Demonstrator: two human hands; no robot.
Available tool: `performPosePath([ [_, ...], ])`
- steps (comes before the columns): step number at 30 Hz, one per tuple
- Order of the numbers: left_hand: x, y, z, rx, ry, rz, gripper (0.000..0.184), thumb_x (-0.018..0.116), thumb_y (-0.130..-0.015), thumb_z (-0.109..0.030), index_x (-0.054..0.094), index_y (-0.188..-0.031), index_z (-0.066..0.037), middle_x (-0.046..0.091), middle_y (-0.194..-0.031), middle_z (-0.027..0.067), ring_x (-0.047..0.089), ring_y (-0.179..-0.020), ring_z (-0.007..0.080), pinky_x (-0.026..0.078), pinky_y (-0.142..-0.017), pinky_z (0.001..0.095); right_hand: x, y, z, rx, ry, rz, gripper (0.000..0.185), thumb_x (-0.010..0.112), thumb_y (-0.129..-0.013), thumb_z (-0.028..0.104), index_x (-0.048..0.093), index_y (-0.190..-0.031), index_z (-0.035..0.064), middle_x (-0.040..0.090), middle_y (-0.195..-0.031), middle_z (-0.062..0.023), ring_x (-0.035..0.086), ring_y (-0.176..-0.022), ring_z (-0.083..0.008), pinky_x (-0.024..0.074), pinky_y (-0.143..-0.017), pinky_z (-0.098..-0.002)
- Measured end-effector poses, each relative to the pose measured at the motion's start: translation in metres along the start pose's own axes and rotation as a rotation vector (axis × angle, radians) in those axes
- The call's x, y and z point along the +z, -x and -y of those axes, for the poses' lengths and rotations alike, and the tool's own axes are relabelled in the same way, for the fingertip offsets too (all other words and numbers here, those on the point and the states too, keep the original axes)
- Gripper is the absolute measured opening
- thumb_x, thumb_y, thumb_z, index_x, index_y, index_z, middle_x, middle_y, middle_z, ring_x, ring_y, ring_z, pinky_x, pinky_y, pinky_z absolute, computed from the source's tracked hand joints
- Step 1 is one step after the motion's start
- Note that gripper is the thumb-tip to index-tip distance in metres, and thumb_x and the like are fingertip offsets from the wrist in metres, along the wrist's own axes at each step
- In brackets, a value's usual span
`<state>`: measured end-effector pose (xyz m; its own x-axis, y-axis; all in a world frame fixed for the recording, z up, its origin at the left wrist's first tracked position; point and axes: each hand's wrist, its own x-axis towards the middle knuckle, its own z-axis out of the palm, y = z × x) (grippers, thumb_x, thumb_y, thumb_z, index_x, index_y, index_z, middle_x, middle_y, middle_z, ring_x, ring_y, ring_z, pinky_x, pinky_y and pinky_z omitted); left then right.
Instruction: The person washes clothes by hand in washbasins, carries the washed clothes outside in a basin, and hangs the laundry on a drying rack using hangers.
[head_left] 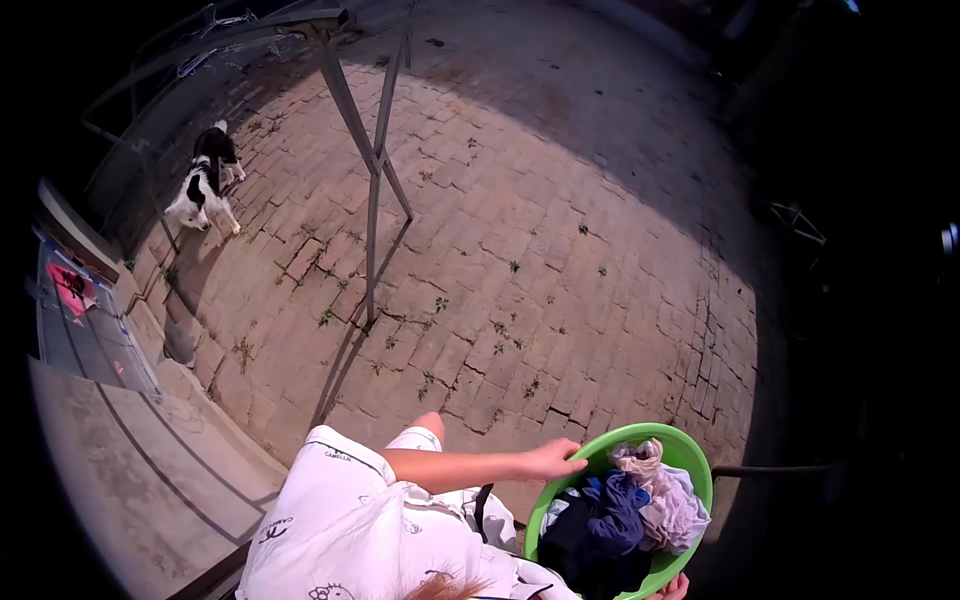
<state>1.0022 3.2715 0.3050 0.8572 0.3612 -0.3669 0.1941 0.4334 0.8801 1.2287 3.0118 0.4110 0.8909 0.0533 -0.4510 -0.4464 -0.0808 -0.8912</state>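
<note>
- Brick paving (480, 250): uneven and cracked, sunlit across the middle, shaded at its far edge and along its right side.
- Metal frame (372, 165): stands on the paving, left of the middle, its thin legs crossing and casting long shadows.
- Concrete ledge (120, 450): borders the paving's near left corner; a grey panel (95, 335) with a pink patch (72, 287) lies beyond it.
- White printed shirt (350, 520): worn by the person, dark lettering and small figures on it.
- Black-and-white dog (208, 180): on its feet near the paving's left edge, head lowered.
- Green basin (702, 462): held at the person's front, above the paving's near edge, tipped so its contents show; a dark bar (770, 469) runs out to the right from beside its rim.
- Dark navy cloth (575, 545): bunched inside the basin, along the near left part.
- Purple-blue cloth (617, 515): crumpled in the middle, touching the navy one.
- Pale pink cloth (672, 510): heaped against the right wall and partly over the rim, with a beige bundle (640, 458) at its far end.
- Left hand (552, 460): closed on the basin's far left rim.
- Right hand (674, 588): at the near right rim, mostly cut off; it seems to support the basin, but how tightly its fingers close I cannot tell.
- Small green weeds (441, 303): scattered in the brick joints.
</note>
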Motion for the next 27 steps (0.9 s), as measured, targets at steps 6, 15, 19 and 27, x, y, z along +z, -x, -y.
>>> performPosePath([
  [6, -0.179, -0.11, -0.065, -0.063, 0.079, -0.158, 0.028, 0.05, -0.086, -0.028, 0.055, -0.09, -0.001, 0.05, -0.068, 0.0007, 0.047, -0.061, 0.0084, 0.04, -0.051, 0.026, 0.219, -0.102, -0.009, 0.052, -0.004, 0.127, 0.025, 0.05, -0.077, 0.023, 0.056, -0.088, 0.0016, 0.059, -0.082, -0.0071, 0.056, -0.077, -0.018, 0.0458, -0.069, -0.0292],
  [15, -0.428, -0.283, -0.161, -0.029, 0.028, -0.162, 0.029, 0.05, -0.086, -0.03, 0.056, -0.086, -0.002, 0.053, -0.067, 0.0014, 0.05, -0.058, 0.0089, 0.042, -0.049, 0.027, 0.529, -0.212, -0.01, 0.079, -0.004, 0.136, 0.024, 0.051, -0.076, 0.024, 0.057, -0.085, 0.0022, 0.06, -0.08, -0.0062, 0.056, -0.076, -0.0169, 0.0462, -0.067, -0.0286],
  [19, -0.532, -0.342, -0.208, 0.069, 0.052, -0.213, 0.03, 0.052, -0.085, -0.03, 0.055, -0.08, 0.0, 0.05, -0.062, 0.0008, 0.048, -0.053, 0.0086, 0.04, -0.045, 0.0254, 0.663, -0.263, -0.004, 0.099, 0.032, 0.158, 0.024, 0.051, -0.076, 0.024, 0.057, -0.084, 0.0024, 0.06, -0.079, -0.0058, 0.056, -0.075, -0.0164, 0.0463, -0.065, -0.0283],
  [27, -0.783, -0.424, -0.239, 0.025, 0.177, -0.618, 0.027, 0.053, -0.084, -0.026, 0.057, -0.081, 0.001, 0.055, -0.063, 0.0036, 0.051, -0.059, 0.0109, 0.042, -0.052, 0.0287, 1.055, -0.297, 0.002, 0.063, 0.061, 0.489, 0.022, 0.053, -0.078, 0.017, 0.059, -0.088, -0.0016, 0.061, -0.083, -0.009, 0.058, -0.076, -0.0179, 0.0486, -0.068, -0.0278],
])
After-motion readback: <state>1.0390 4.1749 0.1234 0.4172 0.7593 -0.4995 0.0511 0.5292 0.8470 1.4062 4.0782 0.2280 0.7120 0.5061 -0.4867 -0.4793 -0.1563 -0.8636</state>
